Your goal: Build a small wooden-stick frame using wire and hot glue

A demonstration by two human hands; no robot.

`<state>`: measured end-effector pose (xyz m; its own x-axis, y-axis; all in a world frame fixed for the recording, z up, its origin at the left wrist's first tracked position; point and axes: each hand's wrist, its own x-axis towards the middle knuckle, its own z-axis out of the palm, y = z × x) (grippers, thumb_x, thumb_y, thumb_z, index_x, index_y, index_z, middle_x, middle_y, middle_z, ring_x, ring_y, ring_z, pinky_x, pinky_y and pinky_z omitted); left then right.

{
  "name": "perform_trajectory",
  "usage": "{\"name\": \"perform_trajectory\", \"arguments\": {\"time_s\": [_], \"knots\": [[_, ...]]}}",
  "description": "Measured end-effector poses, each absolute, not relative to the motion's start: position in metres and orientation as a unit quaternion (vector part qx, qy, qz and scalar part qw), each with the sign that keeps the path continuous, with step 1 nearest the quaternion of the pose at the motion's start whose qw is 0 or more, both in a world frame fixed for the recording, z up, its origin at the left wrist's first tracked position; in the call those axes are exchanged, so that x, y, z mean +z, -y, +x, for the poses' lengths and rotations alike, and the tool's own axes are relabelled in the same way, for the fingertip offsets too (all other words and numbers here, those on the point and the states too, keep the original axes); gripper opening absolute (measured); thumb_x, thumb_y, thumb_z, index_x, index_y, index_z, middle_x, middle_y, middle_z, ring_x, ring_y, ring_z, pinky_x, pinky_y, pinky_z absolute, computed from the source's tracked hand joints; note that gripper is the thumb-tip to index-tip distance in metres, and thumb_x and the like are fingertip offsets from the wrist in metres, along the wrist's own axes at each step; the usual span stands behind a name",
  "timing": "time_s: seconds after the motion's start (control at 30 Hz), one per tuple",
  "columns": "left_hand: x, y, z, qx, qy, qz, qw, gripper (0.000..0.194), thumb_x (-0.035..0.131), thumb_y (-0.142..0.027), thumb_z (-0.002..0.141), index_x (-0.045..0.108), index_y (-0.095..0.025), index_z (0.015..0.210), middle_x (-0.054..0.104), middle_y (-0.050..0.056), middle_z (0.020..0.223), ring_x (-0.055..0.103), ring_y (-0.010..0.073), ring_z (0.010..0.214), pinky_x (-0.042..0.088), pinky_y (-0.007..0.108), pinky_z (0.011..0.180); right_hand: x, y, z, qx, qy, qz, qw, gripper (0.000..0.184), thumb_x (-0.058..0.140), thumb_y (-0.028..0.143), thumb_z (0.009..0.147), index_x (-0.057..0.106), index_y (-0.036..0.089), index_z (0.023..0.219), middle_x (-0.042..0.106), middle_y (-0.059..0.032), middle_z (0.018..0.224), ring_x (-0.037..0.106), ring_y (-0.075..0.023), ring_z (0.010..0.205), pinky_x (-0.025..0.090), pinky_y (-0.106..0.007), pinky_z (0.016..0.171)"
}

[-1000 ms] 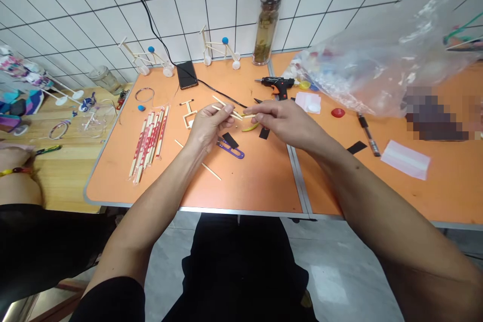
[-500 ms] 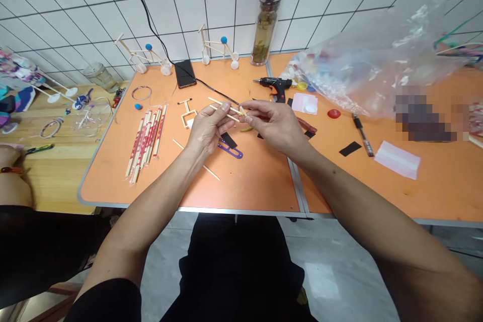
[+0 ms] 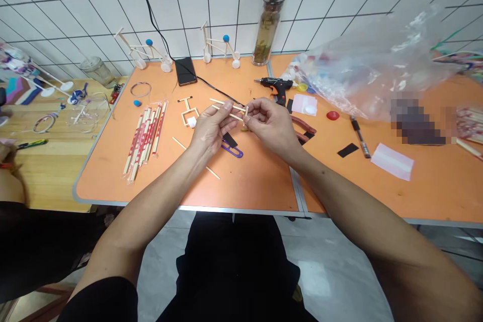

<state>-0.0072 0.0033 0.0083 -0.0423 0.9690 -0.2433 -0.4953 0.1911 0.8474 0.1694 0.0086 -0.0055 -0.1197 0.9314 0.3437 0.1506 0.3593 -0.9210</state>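
My left hand [image 3: 209,130] pinches two thin wooden sticks [image 3: 216,101] between thumb and fingers, above the orange table. At their right ends my right hand [image 3: 272,125] is closed on a short stick piece [image 3: 246,110], which stands across the ends and appears to touch them. Fingers partly hide where the pieces meet. Under the hands lie a purple tool with an oval loop [image 3: 236,151] and a black strip [image 3: 229,140]. Left of my left hand rests a small stick frame [image 3: 186,110] with a white piece beside it. Pliers with red handles [image 3: 302,125] lie beyond my right wrist.
A black glue gun [image 3: 277,88] lies behind my hands. Wrapped chopsticks [image 3: 145,141] are on the left, a phone [image 3: 185,71] and two stick models [image 3: 219,46] at the back. A tall tea bottle [image 3: 267,25] stands near a plastic bag [image 3: 362,70]. Another person's arm [image 3: 11,181] is at far left.
The short stick piece in my right hand has turned from a slant to nearly upright against the two sticks' ends. My left hand keeps its hold. The view has shifted slightly.
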Motion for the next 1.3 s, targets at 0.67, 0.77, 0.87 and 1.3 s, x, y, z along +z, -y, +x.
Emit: {"name": "perform_trajectory", "arguments": {"time_s": [0.67,0.77,0.87,1.3], "knots": [[0.0126,0.0034,-0.0021,0.582,-0.460,0.285,0.607,0.028,0.101,-0.041,0.093,0.081,-0.022,0.094,0.092,0.003,0.107,0.090,0.0165,0.100,0.062,0.018,0.072,-0.0009,-0.0043,0.1677,0.486,0.558,-0.419,0.527,0.050,0.103,0.067,0.083,0.078,0.025,0.095,0.081,-0.0013,0.082,0.081,-0.0193,0.077,0.073,-0.036,0.079],[0.0131,0.0036,-0.0018,0.580,-0.463,0.297,0.601,0.030,0.102,-0.043,0.093,0.081,-0.022,0.091,0.092,0.003,0.107,0.088,0.0153,0.097,0.060,0.019,0.071,-0.0009,-0.0052,0.1672,0.481,0.554,-0.423,0.532,0.046,0.103,0.063,0.084,0.078,0.025,0.094,0.080,-0.0013,0.079,0.081,-0.0194,0.076,0.073,-0.036,0.079],[0.0119,0.0033,-0.0019,0.580,-0.461,0.307,0.597,0.029,0.101,-0.044,0.093,0.082,-0.022,0.090,0.092,0.003,0.107,0.087,0.0143,0.095,0.058,0.019,0.070,0.0010,-0.0051,0.1663,0.477,0.555,-0.428,0.531,0.041,0.102,0.058,0.086,0.078,0.025,0.092,0.079,-0.0008,0.078,0.080,-0.0189,0.075,0.073,-0.036,0.079],[0.0068,0.0020,-0.0020,0.582,-0.458,0.315,0.593,0.028,0.102,-0.045,0.091,0.085,-0.024,0.097,0.093,0.003,0.107,0.087,0.0144,0.094,0.059,0.019,0.071,0.0032,-0.0025,0.1654,0.443,0.573,-0.441,0.530,0.031,0.095,0.049,0.092,0.076,0.026,0.087,0.076,0.0000,0.077,0.077,-0.0178,0.073,0.070,-0.034,0.075]]}}
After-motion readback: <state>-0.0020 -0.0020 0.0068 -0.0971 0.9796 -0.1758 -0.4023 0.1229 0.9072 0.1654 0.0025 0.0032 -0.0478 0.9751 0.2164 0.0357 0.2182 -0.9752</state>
